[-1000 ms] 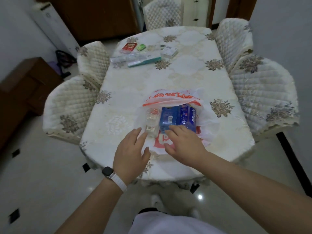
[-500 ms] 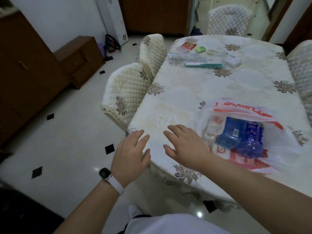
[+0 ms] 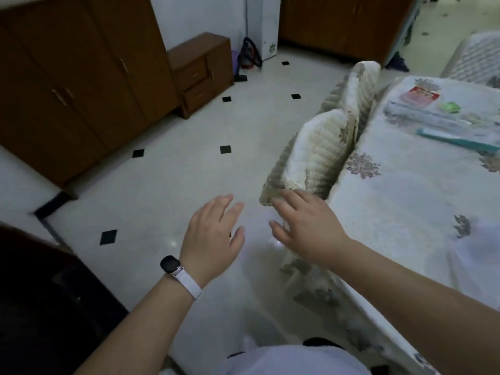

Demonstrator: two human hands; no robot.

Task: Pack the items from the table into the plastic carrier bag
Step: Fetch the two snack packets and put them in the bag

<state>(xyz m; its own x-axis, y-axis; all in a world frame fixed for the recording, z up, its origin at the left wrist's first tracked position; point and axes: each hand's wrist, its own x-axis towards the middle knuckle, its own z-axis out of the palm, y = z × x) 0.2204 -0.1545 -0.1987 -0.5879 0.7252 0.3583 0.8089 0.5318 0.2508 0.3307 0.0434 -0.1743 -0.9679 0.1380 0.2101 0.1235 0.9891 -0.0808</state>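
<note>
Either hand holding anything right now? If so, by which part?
Nothing is held. The left hand and right hand are both empty, fingers loosely spread, beside the table.

Red packet (image 3: 420,94), green pack (image 3: 450,106) and teal box (image 3: 457,140) lie close together.

Behind the left hand (image 3: 209,239) I log a watch (image 3: 170,264): black square face, white strap (image 3: 188,285). Both forearms bare. Torso garment (image 3: 292,361): white.
</note>
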